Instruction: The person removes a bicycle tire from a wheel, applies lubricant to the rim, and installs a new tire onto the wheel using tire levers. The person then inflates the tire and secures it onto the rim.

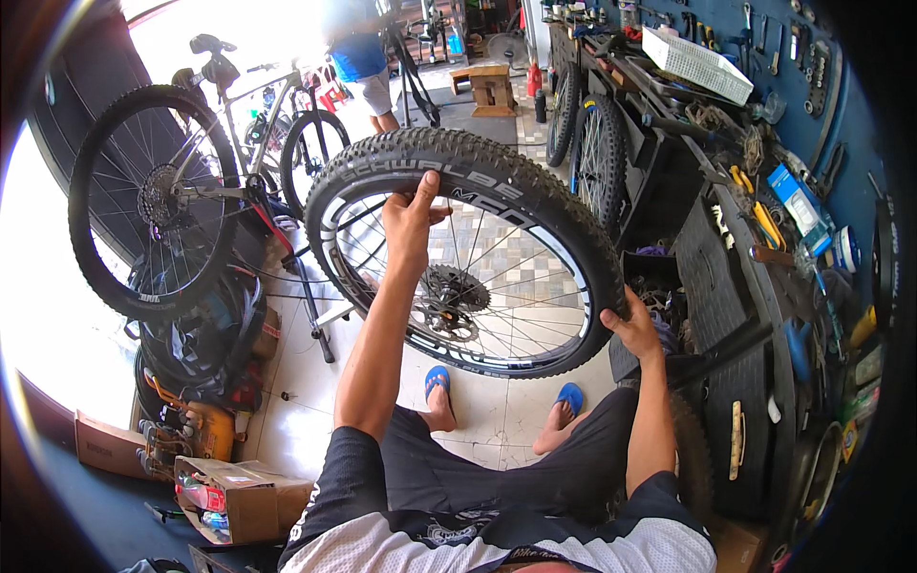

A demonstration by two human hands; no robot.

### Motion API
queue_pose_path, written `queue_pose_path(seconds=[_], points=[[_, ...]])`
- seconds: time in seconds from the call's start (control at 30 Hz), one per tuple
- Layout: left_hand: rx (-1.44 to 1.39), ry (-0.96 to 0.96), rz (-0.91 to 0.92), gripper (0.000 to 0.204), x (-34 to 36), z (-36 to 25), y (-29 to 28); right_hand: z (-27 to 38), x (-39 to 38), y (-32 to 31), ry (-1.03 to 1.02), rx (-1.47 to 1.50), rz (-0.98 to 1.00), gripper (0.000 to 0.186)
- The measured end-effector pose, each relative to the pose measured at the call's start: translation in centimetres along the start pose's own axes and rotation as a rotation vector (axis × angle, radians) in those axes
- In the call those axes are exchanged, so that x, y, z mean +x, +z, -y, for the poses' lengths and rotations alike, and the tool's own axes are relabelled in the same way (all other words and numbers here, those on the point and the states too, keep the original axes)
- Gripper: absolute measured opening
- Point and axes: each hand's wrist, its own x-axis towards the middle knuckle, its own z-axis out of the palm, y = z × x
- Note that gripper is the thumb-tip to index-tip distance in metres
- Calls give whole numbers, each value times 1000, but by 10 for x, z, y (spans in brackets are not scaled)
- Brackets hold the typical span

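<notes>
Left hand [409, 229] and right hand [635, 327] are set well apart, both clamped on the tyre [449, 148], top and right edge, so the wheel's [460, 288] held tilted, clear of the floor [497, 420]. Blue sandals [570, 393] are worn underneath. A bike [160, 197] can be seen off left; on the right, tools [817, 76] are hung on a blue wall [860, 134].

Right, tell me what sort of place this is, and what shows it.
Most likely a bicycle repair workshop: the left hand and right hand hold a loose bicycle wheel, a bike is at the left, and wrenches hang on the blue wall.
</notes>
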Motion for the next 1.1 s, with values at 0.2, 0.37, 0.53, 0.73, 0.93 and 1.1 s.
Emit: queue_pose_path(seconds=[0.2, 0.37, 0.53, 0.73, 0.93, 1.1], points=[[6, 29, -42, 58, 0, 10, -1, 21, 22, 41, -176, -293, -320, 73], [-15, 28, -18, 56, -1, 12, 2, 7, 31, 30, -189, -315, -314, 70], [-3, 11, 6, 53, 1, 21, -9, -7, 31, 9, -107, -241, -90, 76], [6, -51, 19, 54, -4, 26, -12, -11, 26, 15, -70, -116, -96, 74], [15, -24, 10, 53, -3, 20, -6, -21, 15, 12, -68, 114, -76, 102], [0, -85, -88, 55, 19, 9, -14, -34, -12, 10, -45, -153, -85, 95]])
